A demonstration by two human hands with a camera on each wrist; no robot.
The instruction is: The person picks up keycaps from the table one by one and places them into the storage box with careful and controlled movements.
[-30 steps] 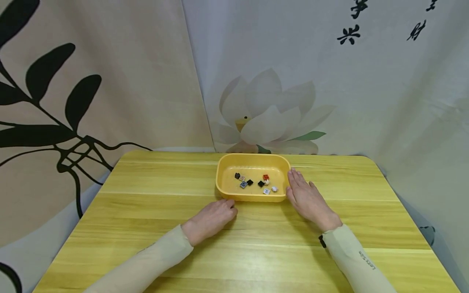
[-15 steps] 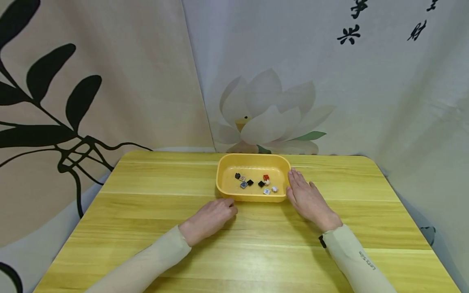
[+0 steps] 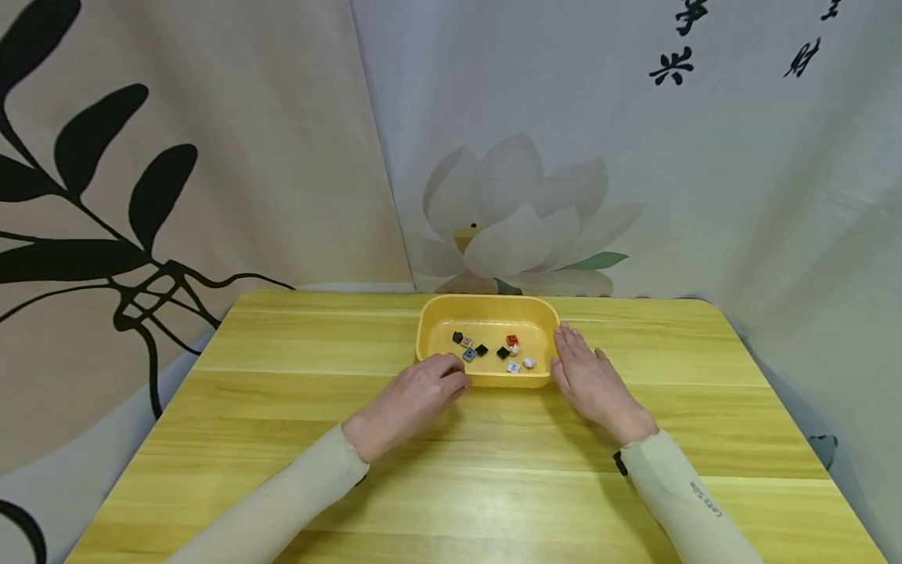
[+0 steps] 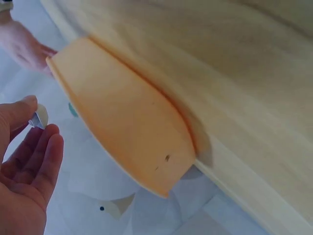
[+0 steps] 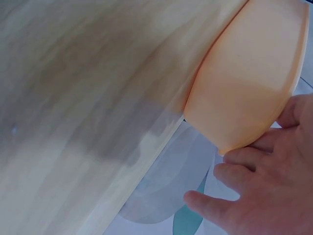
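Note:
A yellow rectangular tray [image 3: 486,302] stands near the far edge of the table. Inside lie several small block-like pieces: black ones [image 3: 503,352], an orange-red one [image 3: 511,340], a grey-blue one [image 3: 469,355] and whitish ones [image 3: 514,366]. My left hand [image 3: 416,392] is at the tray's front left corner, covering part of the rim. In the left wrist view its thumb and fingers pinch a small white piece with a grey-blue side [image 4: 40,117]. My right hand [image 3: 595,384] lies with straight fingers along the tray's right end, touching it.
The wooden table [image 3: 507,470] spreads in front of the tray and to both sides. A printed cloth [image 3: 282,141] with leaves, a lotus and writing hangs just behind its far edge.
My left hand has risen and moved slightly forward, from in front of the tray to its front left rim. The right hand and tray look unmoved.

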